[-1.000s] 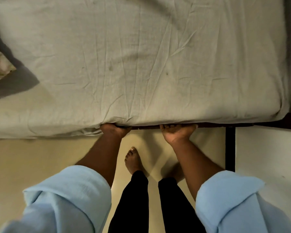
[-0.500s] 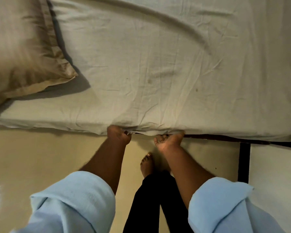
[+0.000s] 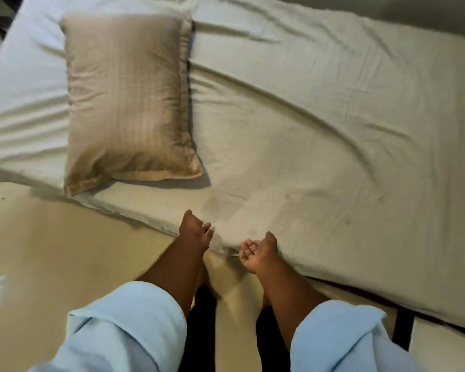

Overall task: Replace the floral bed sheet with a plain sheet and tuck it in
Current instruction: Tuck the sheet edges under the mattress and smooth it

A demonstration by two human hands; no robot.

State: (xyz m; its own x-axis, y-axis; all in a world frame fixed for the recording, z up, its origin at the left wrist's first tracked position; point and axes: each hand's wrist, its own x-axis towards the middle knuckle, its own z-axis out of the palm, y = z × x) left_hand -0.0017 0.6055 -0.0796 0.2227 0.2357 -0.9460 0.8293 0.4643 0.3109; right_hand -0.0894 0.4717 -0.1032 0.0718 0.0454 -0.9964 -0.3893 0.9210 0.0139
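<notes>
A plain pale sheet (image 3: 320, 135) covers the mattress, creased with long diagonal folds. Its near edge hangs at the mattress side in front of me. My left hand (image 3: 195, 233) is at that edge, thumb up, fingers loosely curled beside the hanging cloth, and I cannot see it holding any. My right hand (image 3: 255, 251) is just off the edge, palm up, fingers relaxed and empty. No floral sheet is in view.
A tan striped pillow (image 3: 126, 103) lies on the left part of the bed. Below the mattress on the right shows the dark bed frame (image 3: 403, 328). Cream floor (image 3: 51, 251) spreads to the left, with my legs and feet below my arms.
Both hands have come out from under the mattress edge and now sit free beside it. My view has swung left and up, bringing the whole pillow into sight.
</notes>
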